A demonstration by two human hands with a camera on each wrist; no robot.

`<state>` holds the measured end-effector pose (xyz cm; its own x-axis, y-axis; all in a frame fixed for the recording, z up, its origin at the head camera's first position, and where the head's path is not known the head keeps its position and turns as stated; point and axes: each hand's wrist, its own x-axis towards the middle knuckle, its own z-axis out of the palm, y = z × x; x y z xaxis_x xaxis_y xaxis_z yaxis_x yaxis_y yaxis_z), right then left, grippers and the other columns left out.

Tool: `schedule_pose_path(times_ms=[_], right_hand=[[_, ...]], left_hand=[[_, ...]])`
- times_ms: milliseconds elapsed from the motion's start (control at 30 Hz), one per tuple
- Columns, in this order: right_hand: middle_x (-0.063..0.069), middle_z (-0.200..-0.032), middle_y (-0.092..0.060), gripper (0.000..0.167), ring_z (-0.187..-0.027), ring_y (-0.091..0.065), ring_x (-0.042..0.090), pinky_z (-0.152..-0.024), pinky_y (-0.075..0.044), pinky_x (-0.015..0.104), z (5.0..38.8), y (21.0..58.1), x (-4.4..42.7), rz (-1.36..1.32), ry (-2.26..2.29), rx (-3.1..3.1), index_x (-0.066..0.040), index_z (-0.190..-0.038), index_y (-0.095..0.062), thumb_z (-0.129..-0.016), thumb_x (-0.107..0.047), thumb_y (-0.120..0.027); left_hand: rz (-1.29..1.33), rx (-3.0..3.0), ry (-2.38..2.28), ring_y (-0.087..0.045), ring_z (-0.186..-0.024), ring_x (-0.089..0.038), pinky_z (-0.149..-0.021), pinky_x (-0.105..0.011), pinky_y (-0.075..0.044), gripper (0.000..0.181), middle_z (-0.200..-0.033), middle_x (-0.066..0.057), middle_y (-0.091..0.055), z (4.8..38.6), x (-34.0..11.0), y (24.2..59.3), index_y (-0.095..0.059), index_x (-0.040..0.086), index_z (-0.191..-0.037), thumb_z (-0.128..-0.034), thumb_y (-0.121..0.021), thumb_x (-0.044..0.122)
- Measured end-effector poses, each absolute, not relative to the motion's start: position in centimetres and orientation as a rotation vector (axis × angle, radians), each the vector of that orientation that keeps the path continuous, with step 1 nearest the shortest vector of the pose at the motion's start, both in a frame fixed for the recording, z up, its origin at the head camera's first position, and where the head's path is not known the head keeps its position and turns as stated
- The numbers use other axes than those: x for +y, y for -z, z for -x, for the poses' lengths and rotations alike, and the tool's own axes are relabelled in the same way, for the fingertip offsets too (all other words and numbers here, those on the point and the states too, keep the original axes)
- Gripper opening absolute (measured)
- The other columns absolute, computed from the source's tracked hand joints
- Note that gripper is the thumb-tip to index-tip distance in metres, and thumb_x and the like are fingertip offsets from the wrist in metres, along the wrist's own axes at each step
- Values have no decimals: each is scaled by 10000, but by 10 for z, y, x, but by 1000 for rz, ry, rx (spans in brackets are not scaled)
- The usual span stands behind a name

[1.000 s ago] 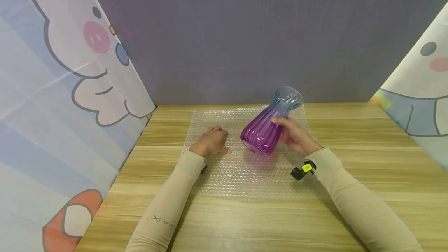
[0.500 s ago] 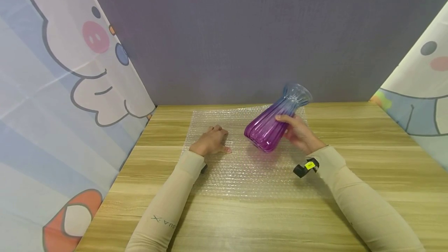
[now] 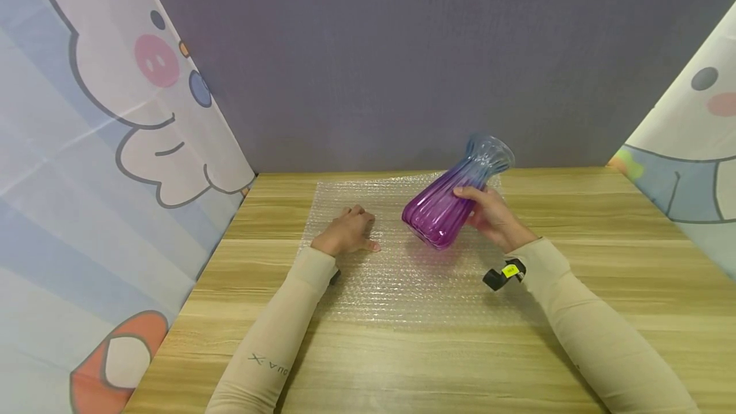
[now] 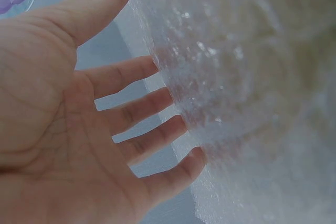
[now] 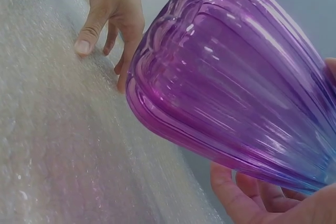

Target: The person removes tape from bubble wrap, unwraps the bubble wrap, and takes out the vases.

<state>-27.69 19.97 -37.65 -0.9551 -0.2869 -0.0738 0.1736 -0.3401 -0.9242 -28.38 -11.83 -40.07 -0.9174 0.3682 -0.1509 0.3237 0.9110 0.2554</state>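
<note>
A ribbed glass vase [image 3: 445,203], purple at its base and fading to clear blue at the flared mouth, is tilted in the air in the head view. My right hand [image 3: 493,217] grips it around the body below the neck, thumb on the near side. Under it a sheet of bubble wrap [image 3: 402,292] lies flat on the table. The left hand [image 3: 346,232] rests with its fingertips on the left part of the sheet, fingers spread. In the left wrist view the fingertips [image 4: 194,156] touch the bubble wrap. The vase's base [image 5: 157,51] fills the right wrist view.
The wood-grain table [image 3: 379,363] runs out to both sides and in front of the sheet. A grey panel [image 3: 368,62] stands at its back edge. Cartoon-printed curtains [image 3: 69,222] hang at the left and right.
My right hand has carried the vase slightly up and to the right, tilting its mouth further right. Over the last half second it moved very little. The left hand has stayed still.
</note>
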Motion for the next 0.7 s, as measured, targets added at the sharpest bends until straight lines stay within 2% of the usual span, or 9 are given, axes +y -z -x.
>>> schedule_pose_path(times_ms=[400,700], right_hand=[[-96,-1089,-701,340,-1025,-674,70,-906,-580,286,278,375,200,138,2354,1658,-182,-1258,-476,-967,-117,-639],[-108,-1050,-689,318,-980,-676,53,-873,-583,266,277,373,199,110,2357,1722,-203,-1234,-469,-971,-84,-601]], left_hand=[[-522,2876,-352,-354,-1492,-397,-1165,-596,-407,812,-1589,-119,-422,282,-119,400,-513,148,-1503,-820,-805,478],[-542,2868,-340,-400,-1440,-363,-1147,-551,-445,798,-1556,-111,-444,281,-120,399,-514,134,-1501,-833,-800,465]])
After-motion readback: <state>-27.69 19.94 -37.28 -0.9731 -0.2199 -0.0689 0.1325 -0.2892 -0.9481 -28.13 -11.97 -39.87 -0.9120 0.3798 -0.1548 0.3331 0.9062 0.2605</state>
